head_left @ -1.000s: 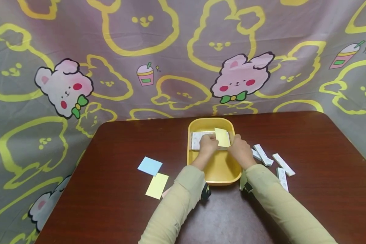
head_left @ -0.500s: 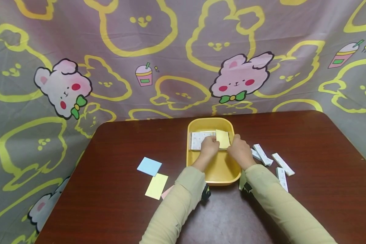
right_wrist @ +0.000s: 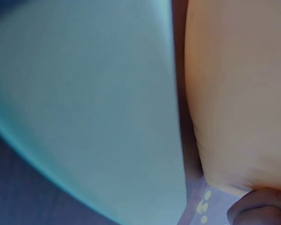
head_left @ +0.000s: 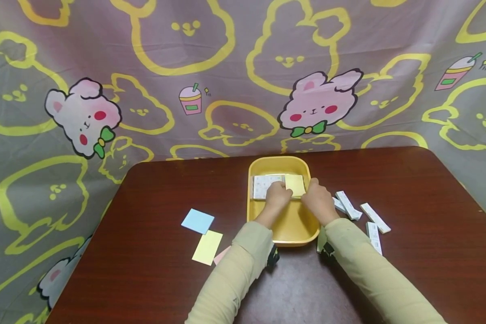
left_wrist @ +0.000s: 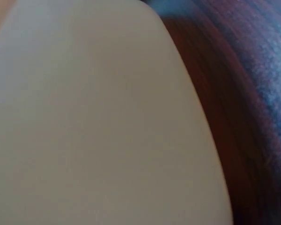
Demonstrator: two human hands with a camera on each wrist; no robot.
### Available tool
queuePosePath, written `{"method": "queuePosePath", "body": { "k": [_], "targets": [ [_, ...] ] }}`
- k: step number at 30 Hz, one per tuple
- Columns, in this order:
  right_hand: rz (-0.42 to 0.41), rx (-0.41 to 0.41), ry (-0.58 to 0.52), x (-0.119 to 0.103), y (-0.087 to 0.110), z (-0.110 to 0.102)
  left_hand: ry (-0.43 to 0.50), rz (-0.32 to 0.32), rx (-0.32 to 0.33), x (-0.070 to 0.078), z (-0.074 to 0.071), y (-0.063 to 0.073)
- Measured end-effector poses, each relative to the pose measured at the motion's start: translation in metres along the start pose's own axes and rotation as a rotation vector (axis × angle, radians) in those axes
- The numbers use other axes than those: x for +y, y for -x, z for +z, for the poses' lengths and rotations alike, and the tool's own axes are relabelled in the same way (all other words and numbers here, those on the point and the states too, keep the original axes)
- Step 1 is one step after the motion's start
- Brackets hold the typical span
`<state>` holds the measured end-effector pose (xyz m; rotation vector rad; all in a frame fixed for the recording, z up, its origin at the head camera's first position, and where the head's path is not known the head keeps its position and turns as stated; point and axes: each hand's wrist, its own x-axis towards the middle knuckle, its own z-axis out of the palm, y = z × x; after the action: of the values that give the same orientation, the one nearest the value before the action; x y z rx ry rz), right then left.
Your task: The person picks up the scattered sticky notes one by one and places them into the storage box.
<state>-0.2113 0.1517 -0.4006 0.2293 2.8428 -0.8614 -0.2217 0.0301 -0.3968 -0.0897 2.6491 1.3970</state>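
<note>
A small square pad of yellow sticky notes (head_left: 294, 185) lies flat at the far end of a yellow plastic tray (head_left: 291, 227). My left hand (head_left: 277, 198) pinches its near left corner with curled fingers. At its near right corner my right hand (head_left: 319, 200) pinches the edge, close to the tray's right wall. Left of the pad, white printed strip-shaped packs (head_left: 262, 185) fill the same end of the tray, partly behind my left hand. Both wrist views are mostly blocked by blurred pale surfaces; part of a hand (right_wrist: 262, 206) shows in the right one.
Right of the tray lie several loose white strip packs (head_left: 375, 218). On the left are a blue note pad (head_left: 197, 221), a yellow one (head_left: 208, 247) and a pink one (head_left: 222, 255), partly under my sleeve. A patterned cloth (head_left: 227, 67) hangs behind the brown table (head_left: 154, 193).
The yellow pad has gone from tilted and raised to lying square beside the white packs. Both hands have stayed at its near corners, shifting only slightly.
</note>
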Motion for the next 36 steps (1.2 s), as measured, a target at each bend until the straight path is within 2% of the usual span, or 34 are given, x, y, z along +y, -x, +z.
{"method": "queuePosePath", "body": {
  "k": [5, 15, 22, 28, 33, 36],
  "targets": [
    [0.004, -0.007, -0.001, -0.0001, -0.0001, 0.0001, -0.013, 0.002, 0.005, 0.0011, -0.0006, 0.0022],
    [0.01, -0.011, -0.005, -0.002, 0.0012, -0.0011, -0.041, 0.034, 0.054, -0.0002, 0.0001, 0.0011],
    [0.007, -0.005, -0.003, -0.0016, 0.0014, -0.0011, -0.056, 0.035, 0.039, -0.0014, 0.0015, -0.0002],
    [-0.002, 0.003, -0.001, -0.0012, 0.0013, -0.0008, -0.13, 0.028, 0.017, 0.001, 0.0021, 0.0015],
    [-0.006, 0.008, -0.005, -0.0006, 0.0019, -0.0002, -0.263, 0.022, 0.002, 0.0036, 0.0043, 0.004],
    [-0.006, 0.007, -0.008, -0.0003, 0.0023, 0.0, -0.311, 0.024, -0.007, 0.0049, 0.0056, 0.0049]
  ]
}}
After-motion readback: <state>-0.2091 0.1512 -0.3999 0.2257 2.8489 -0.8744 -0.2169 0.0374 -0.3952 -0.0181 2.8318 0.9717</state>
